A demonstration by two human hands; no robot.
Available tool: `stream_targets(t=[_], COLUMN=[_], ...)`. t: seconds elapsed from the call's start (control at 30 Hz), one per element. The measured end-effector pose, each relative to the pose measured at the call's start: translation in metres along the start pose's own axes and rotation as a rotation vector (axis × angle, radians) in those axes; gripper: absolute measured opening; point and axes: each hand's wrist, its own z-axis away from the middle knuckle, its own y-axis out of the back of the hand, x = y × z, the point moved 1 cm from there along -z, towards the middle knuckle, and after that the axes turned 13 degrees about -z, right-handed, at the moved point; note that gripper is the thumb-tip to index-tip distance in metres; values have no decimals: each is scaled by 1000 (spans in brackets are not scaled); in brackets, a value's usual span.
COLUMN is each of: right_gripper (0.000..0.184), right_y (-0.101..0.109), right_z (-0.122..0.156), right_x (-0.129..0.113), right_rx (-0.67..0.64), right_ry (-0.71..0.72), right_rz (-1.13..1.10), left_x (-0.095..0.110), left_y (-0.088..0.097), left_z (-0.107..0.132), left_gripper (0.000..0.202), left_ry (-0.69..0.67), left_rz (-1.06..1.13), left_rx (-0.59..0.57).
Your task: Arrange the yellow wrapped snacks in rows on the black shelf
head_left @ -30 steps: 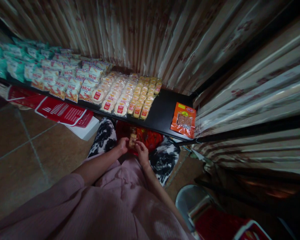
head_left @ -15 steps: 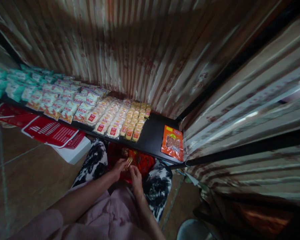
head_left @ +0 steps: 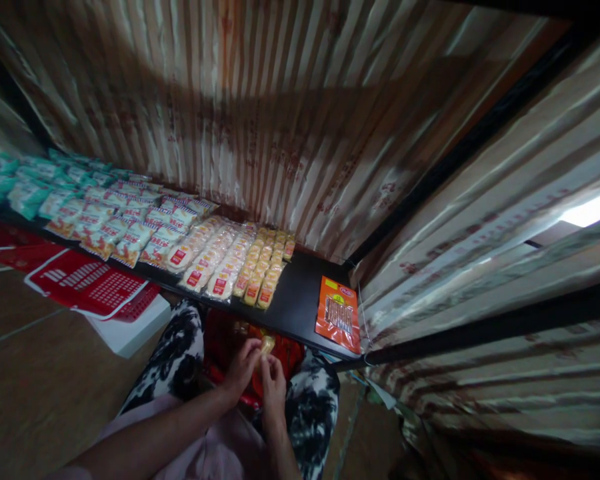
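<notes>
Over my lap, my left hand (head_left: 245, 365) pinches a small yellowish wrapped snack packet (head_left: 267, 345) by its left side. My right hand (head_left: 273, 373) has its fingers closed on the near end of the same packet. Beneath both hands, a shiny red bag (head_left: 290, 353) lies between my knees, its contents mostly hidden. Just beyond, on a black shelf (head_left: 300, 293), stand rows of similar yellow packets (head_left: 263, 270). Left of them lie rows of clear-wrapped pale round snacks (head_left: 213, 257).
White-and-orange snack bags (head_left: 130, 223) and teal bags (head_left: 27, 193) fill the shelf's left side. An orange packet (head_left: 339, 313) lies at its right end. Red baskets (head_left: 90, 280) and a white box (head_left: 133, 323) sit below left. Striped curtains (head_left: 260, 120) hang behind and to the right.
The view has tilted, so the shelf appears lower. My hands have turned the yellow packet more upright, and my right fingers have come onto its near end.
</notes>
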Motion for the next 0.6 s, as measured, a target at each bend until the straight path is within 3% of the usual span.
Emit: stream_targets(t=[0.27, 0.43, 0.6], right_gripper=[45, 41, 50], right_y=[10, 13, 17], right_z=[-10, -16, -26], right_x=[4, -6, -22], right_rx=[-24, -48, 41], right_ry=[-3, 49, 94], right_rz=[26, 80, 204], left_x=[4, 14, 23], left_y=[-5, -5, -9], left_z=[0, -3, -9], left_gripper=[29, 25, 24], left_ry=[-64, -128, -239], left_rz=[-171, -205, -238], left_rx=[-29, -6, 29])
